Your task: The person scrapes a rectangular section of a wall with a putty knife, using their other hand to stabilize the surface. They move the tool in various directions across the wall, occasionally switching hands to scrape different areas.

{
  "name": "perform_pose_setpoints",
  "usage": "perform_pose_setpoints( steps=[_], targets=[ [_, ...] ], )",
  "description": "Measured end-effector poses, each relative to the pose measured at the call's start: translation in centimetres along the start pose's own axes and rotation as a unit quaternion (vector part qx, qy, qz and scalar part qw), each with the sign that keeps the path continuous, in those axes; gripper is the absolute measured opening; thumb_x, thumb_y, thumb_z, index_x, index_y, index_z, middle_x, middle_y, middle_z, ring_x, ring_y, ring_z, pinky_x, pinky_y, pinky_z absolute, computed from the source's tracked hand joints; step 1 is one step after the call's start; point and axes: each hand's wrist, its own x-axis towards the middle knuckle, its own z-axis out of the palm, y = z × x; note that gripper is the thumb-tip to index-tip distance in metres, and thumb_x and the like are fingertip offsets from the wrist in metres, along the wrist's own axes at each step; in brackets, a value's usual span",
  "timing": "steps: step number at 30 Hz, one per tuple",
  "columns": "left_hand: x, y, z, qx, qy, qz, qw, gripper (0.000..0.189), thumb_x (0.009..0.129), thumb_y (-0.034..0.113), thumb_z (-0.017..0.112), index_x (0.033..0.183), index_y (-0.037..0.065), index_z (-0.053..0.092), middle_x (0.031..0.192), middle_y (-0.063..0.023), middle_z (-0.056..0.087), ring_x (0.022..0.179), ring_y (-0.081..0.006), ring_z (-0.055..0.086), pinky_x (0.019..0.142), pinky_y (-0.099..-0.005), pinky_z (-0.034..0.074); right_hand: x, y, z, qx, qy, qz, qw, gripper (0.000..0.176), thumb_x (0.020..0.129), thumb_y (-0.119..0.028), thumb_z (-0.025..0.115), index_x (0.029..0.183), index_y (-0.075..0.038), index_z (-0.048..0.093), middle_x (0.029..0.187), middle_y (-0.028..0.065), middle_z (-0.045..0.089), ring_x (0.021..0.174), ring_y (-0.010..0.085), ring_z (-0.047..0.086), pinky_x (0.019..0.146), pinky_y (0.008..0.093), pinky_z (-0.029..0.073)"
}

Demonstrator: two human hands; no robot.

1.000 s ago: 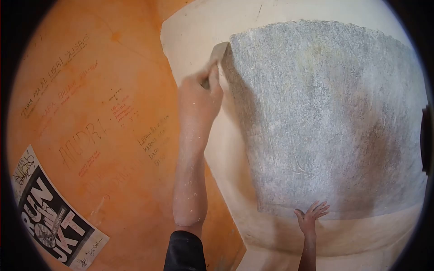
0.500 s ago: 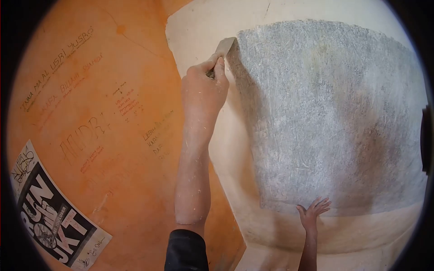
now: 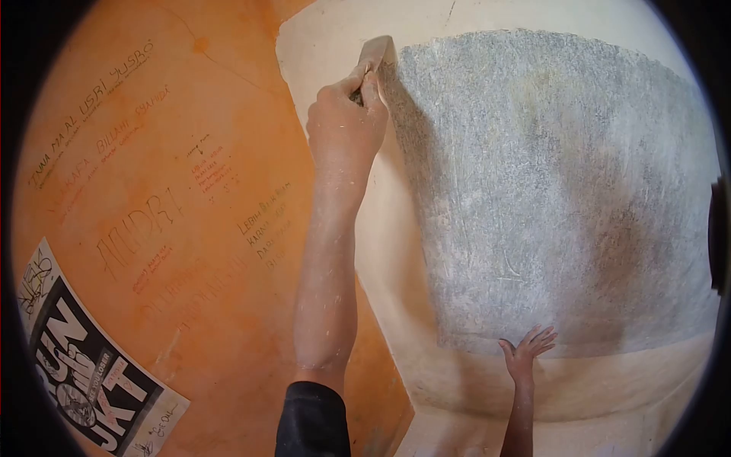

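My left hand [image 3: 350, 118] is closed around a putty knife [image 3: 375, 52], whose broad blade points up. The blade lies against the white wall band [image 3: 335, 49], at the upper left corner of the rough grey patch [image 3: 495, 152]. Most of the handle is hidden in my fist. Lower down, my right hand [image 3: 527, 354] rests open with fingers spread, over the bottom edge of the grey patch. Pale specks dot my left forearm, and a dark sleeve covers it near the elbow.
An orange wall [image 3: 221, 305] with handwriting fills the left side. At its lower left is a black-and-white poster [image 3: 99, 373]. A pale curved ledge [image 3: 609, 388] runs beneath the grey patch. Something dark [image 3: 717, 236] stands at the right edge.
My left hand and the putty knife have moved up along the left edge of the grey patch. My right hand stays in nearly the same place.
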Motion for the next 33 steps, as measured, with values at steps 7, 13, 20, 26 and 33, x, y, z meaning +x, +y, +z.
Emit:
perform_pose_setpoints(
  steps=[7, 13, 20, 26, 33],
  targets=[
    [-1.5, -0.9, 1.0, -0.047, -0.004, 0.009, 0.999, 0.033, 0.098, 0.028, 0.059, 0.121, 0.007, 0.07, 0.078, -0.0253, 0.069, 0.071, -0.0191, 0.069, 0.067, -0.0341, 0.051, -0.4, 0.5, -0.2, 0.004, -0.018, -0.018, 1.0, 0.115, 0.089, -0.056, 0.064, 0.155, 0.0, -0.011, 0.154, 0.0366, -0.026, 0.14, 0.0564, -0.028, 0.106, 0.0719, -0.017],
    [-1.7, -0.7, 0.8, -0.057, -0.013, 0.001, 0.998, 0.034, 0.099, 0.027, 0.057, 0.126, 0.009, 0.068, 0.08, -0.0239, 0.069, 0.071, -0.0154, 0.066, 0.07, -0.0313, 0.051, -0.2, 0.5, -0.5, 0.007, -0.014, -0.019, 1.0, 0.115, 0.09, -0.058, 0.063, 0.155, 0.0, -0.013, 0.153, 0.036, -0.028, 0.14, 0.0555, -0.03, 0.106, 0.0714, -0.019],
    [-2.0, -2.0, 1.6, 0.0, 0.015, 0.033, 0.999, 0.033, 0.098, 0.027, 0.057, 0.124, 0.011, 0.07, 0.077, -0.0179, 0.069, 0.067, -0.0138, 0.059, 0.071, -0.0318, 0.051, 0.0, 0.6, 0.3, 0.009, -0.01, -0.009, 1.0, 0.115, 0.091, -0.057, 0.063, 0.155, 0.001, -0.013, 0.153, 0.0363, -0.029, 0.139, 0.0552, -0.032, 0.106, 0.0709, -0.019],
    [-2.2, -2.6, 1.8, -0.039, 0.009, 0.023, 0.999, 0.033, 0.098, 0.028, 0.058, 0.122, 0.009, 0.071, 0.058, -0.0072, 0.053, 0.054, -0.0098, 0.045, 0.054, -0.0306, 0.042, -0.3, 0.7, 0.1, -0.002, -0.009, -0.013, 1.0, 0.116, 0.09, -0.057, 0.063, 0.154, 0.002, -0.014, 0.152, 0.0371, -0.029, 0.139, 0.0561, -0.032, 0.106, 0.0711, -0.019],
    [-2.9, 0.8, 1.1, 0.093, -0.013, 0.024, 0.995, 0.031, 0.097, 0.028, 0.059, 0.121, 0.011, 0.071, 0.081, -0.0249, 0.07, 0.068, -0.0255, 0.07, 0.067, -0.0344, 0.052, -0.3, 0.7, 0.5, 0.0, -0.013, -0.005, 1.0, 0.116, 0.09, -0.057, 0.063, 0.154, 0.003, -0.014, 0.152, 0.0371, -0.03, 0.138, 0.0566, -0.032, 0.106, 0.0719, -0.018]
  ],
)
